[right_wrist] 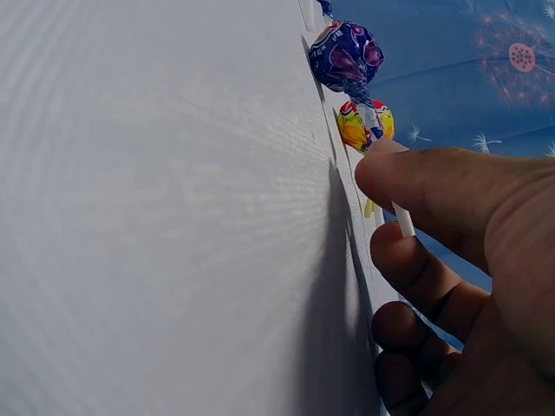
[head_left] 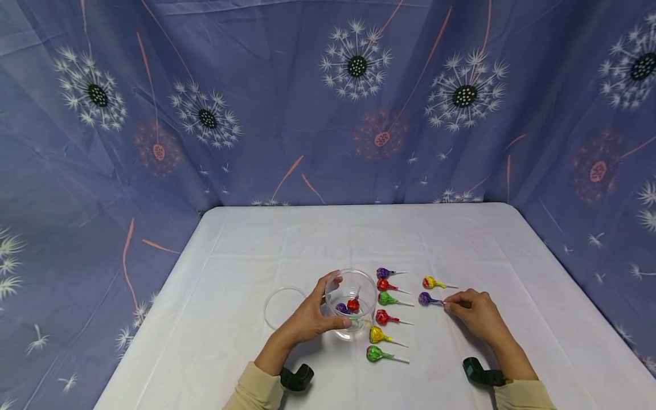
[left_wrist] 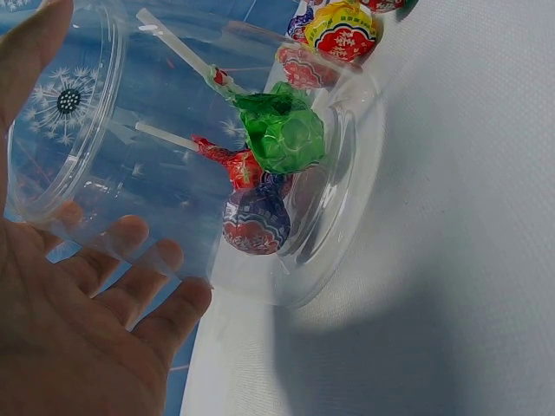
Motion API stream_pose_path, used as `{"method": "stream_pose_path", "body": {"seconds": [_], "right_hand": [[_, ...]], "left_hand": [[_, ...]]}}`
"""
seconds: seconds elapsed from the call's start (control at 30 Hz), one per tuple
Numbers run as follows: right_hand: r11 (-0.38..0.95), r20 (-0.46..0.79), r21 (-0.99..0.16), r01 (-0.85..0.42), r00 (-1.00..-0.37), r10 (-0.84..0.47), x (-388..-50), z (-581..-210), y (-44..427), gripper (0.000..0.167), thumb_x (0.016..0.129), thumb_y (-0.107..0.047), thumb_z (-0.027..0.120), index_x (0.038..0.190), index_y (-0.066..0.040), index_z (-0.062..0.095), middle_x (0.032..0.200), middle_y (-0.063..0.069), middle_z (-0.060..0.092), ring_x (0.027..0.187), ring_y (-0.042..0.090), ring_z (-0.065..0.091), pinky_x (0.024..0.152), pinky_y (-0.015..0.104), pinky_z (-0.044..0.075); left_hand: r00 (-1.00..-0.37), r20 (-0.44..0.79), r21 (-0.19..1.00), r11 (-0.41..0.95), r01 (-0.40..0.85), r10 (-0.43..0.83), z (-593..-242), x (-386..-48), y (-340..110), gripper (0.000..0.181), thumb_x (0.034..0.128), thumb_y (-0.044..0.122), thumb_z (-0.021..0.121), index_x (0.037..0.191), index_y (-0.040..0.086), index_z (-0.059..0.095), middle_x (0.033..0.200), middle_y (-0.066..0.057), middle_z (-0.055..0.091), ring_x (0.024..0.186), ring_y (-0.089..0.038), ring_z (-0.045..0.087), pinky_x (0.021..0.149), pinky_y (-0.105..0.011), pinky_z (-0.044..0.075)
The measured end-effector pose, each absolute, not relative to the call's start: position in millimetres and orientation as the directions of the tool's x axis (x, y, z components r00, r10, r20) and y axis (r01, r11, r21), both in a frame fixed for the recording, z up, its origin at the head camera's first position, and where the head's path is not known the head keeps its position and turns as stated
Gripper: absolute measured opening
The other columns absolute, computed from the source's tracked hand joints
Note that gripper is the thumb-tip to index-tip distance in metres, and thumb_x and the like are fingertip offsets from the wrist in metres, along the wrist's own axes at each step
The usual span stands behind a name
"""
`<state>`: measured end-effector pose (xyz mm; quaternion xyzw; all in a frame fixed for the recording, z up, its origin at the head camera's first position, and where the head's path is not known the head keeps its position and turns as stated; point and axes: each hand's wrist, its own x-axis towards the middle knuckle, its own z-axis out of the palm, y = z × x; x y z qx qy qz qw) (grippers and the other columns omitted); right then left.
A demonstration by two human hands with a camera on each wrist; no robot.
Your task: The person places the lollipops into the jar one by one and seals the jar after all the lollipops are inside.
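Note:
My left hand (head_left: 307, 319) holds a clear plastic tub (head_left: 373, 296) around its side, thumb in front and fingers behind. Inside it lie a red lollipop (head_left: 353, 305), a purple one (head_left: 342, 308) and, plainer in the left wrist view, a green one (left_wrist: 286, 134). Over on the right, my right hand (head_left: 479, 316) pinches the white stick of a purple lollipop (head_left: 424, 298) between thumb and finger. The wrapped head of that lollipop (right_wrist: 347, 56) points away from the hand, close to the tabletop. Just behind it lies a yellow lollipop (head_left: 429, 282).
Between the hands runs a column of several lollipops, from a purple one (head_left: 384, 273) at the back to a green one (head_left: 375, 354) in front. A clear round lid (head_left: 265, 310) lies left of the tub on the white tablecloth (head_left: 246, 239). Patterned curtains (head_left: 287, 102) enclose the table.

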<state>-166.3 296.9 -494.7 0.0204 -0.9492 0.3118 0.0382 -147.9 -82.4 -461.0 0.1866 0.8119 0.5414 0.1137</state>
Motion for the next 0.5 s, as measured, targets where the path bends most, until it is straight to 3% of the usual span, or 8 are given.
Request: {"method": "stream_pose_path", "body": {"seconds": [0.5], "right_hand": [[0.784, 0.146, -0.617, -0.072, -0.989, 0.025, -162.8, -491.0, 292.8, 0.008, 0.085, -0.016, 0.069, 0.087, -0.011, 0.074, 0.076, 0.0, 0.055, 0.078, 0.015, 0.036, 0.062, 0.025, 0.028]], "left_hand": [[-0.906, 0.009, 0.92, 0.351, 0.174, 0.424, -461.3, -148.3, -82.1, 0.094, 0.0753, 0.032, 0.079, 0.147, 0.034, 0.018, 0.152, -0.004, 0.035, 0.14, -0.028, 0.033, 0.114, -0.051, 0.029]]}}
